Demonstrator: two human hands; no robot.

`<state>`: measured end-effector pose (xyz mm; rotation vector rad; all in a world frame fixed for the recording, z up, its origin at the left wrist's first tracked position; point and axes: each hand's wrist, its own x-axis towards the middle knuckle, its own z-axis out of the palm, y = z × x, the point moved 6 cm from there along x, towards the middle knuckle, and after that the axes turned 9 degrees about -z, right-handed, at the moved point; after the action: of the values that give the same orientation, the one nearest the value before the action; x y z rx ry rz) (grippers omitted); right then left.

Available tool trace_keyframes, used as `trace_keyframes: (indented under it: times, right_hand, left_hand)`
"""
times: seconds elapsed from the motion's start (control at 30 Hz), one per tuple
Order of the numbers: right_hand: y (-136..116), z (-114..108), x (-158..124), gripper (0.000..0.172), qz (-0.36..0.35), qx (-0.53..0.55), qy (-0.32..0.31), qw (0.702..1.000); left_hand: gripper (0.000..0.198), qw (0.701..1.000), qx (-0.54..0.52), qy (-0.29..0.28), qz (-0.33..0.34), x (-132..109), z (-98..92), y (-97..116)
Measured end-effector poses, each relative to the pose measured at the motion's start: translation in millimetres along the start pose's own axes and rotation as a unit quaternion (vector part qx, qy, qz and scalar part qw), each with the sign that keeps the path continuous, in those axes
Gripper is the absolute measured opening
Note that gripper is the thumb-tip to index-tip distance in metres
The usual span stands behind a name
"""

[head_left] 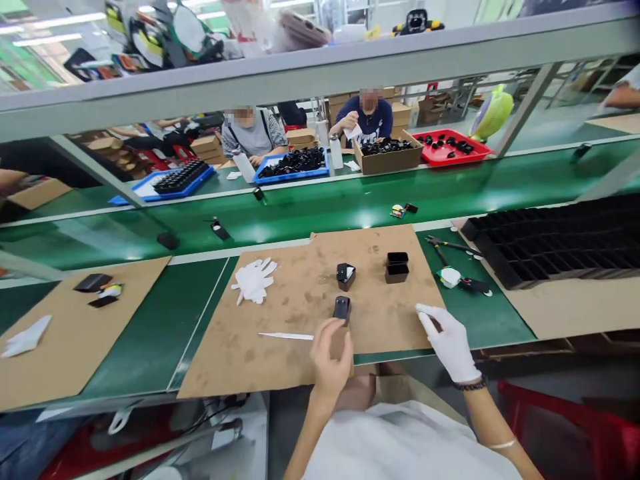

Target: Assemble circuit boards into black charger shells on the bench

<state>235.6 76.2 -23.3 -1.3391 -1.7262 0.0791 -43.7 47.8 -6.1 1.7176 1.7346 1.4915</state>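
Note:
My left hand [331, 355] is bare and grips a small black case [342, 308] between thumb and fingers, just above the cardboard mat's near edge. Just beyond it stands another small black case [345, 276] with something white at its open top. Farther right on the mat is a black box with an open top [397, 268]. My right hand [450, 340], in a white glove, hovers by the mat's right edge. Its thumb and forefinger come together at the tips, with nothing visible between them.
A white glove [254, 280] and a white paper strip [285, 336] lie on the cardboard mat [235, 360]. Pliers [440, 250] and a small circuit part [450, 277] are at right, beside rows of black boxes [550, 240]. A green conveyor [310, 213] runs behind; co-workers sit beyond.

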Motion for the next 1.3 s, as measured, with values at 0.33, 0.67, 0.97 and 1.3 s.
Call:
trace_keyframes:
  times: [0.33, 0.67, 0.97, 1.3]
  right_hand:
    - [44, 8, 216, 0.037, 0.0, -0.098, -0.19, 0.977]
    - [57, 142, 307, 0.039, 0.014, -0.14, -0.359, 0.923]
    - [31, 141, 311, 0.038, 0.028, -0.071, -0.368, 0.927]
    - [-2, -25, 183, 0.022, -0.046, 0.01, -0.243, 0.969]
  left_hand:
    - [0.048, 0.978, 0.041, -0.172, -0.106, 13, 109.0, 26]
    - [0.062, 0.966, 0.138, -0.196, -0.102, 65, 185.3, 52]
    - [0.038, 0.962, 0.166, -0.21, -0.046, 65, 192.2, 52]
    - [0.051, 0.991, 0.1, -0.086, 0.037, 47, 91.2, 76]
